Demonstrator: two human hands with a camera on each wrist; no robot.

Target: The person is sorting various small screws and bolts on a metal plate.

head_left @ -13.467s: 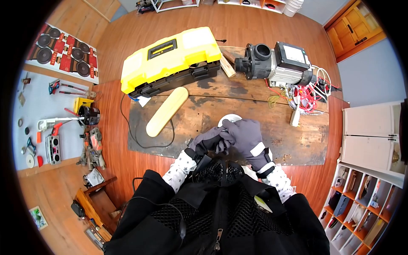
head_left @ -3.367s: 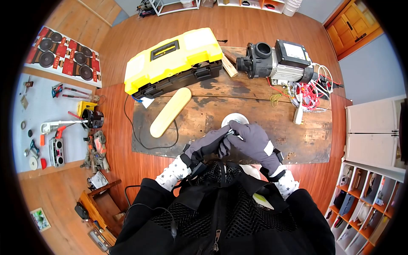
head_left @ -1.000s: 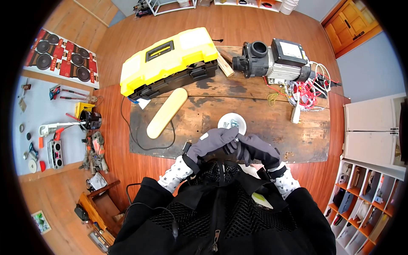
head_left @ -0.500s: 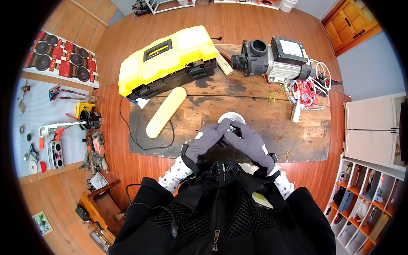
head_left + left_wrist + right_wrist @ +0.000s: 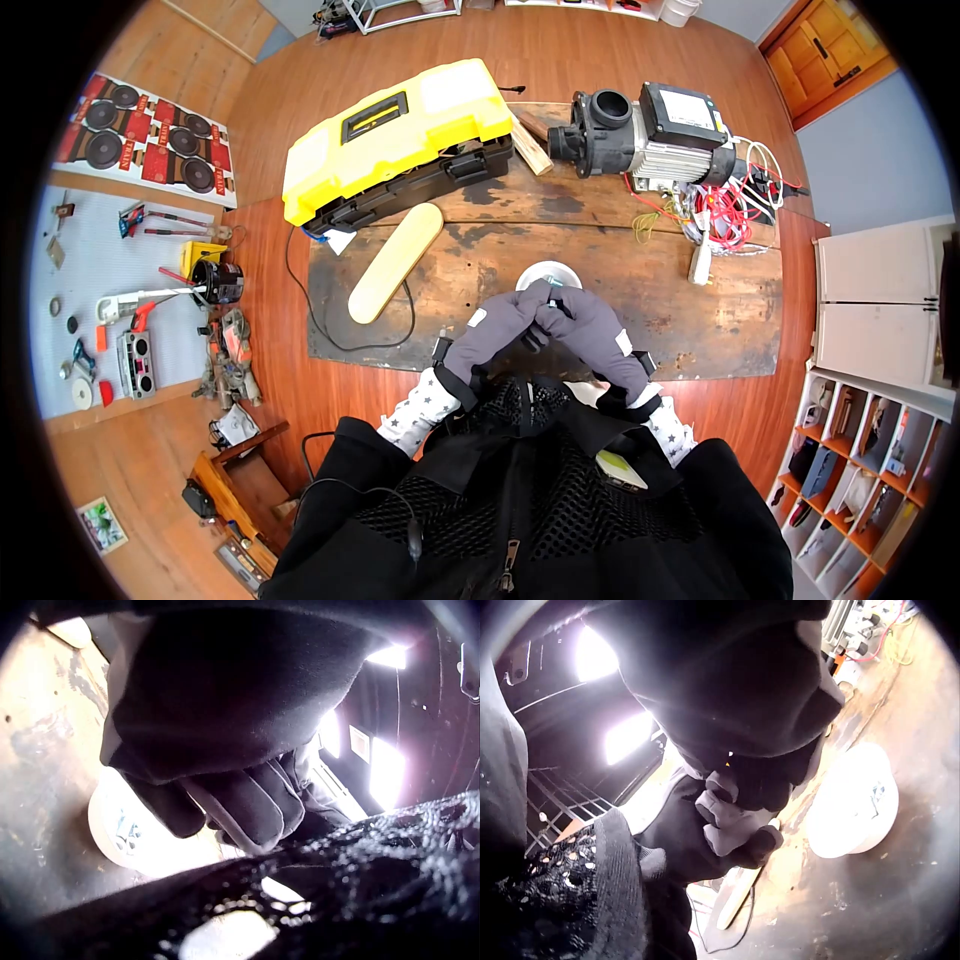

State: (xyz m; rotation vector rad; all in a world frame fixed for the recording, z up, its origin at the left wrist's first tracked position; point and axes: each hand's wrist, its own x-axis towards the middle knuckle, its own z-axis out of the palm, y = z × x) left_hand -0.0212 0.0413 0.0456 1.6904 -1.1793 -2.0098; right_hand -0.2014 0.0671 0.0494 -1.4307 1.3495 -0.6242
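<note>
Both hands wear grey gloves and meet fingertip to fingertip at the near rim of a small white bowl (image 5: 528,274). My left hand (image 5: 495,325) comes in from the left, fingers bent inward. Opposite it, my right hand (image 5: 598,335) has its thumb and fingers curled toward the same spot. A small metal piece (image 5: 552,302) shows between the fingertips, mostly hidden by the gloves; I cannot tell its exact kind. Several bluish metal screws (image 5: 877,801) lie in the bowl, seen in the right wrist view. In the left wrist view the gloved fingers (image 5: 244,806) are curled beside the bowl.
A yellow and black toolbox (image 5: 400,140) stands at the back left of the worn wooden table (image 5: 660,310). Before it lies a rounded wooden board (image 5: 396,264) near a black cable (image 5: 340,346). A pump motor (image 5: 645,140) and tangled wires (image 5: 725,215) occupy the back right.
A second ago the hands were lower and the bowl's screws lay in full sight. The hands have since moved forward over its near rim, fingertips together. The bowl remains in place.
</note>
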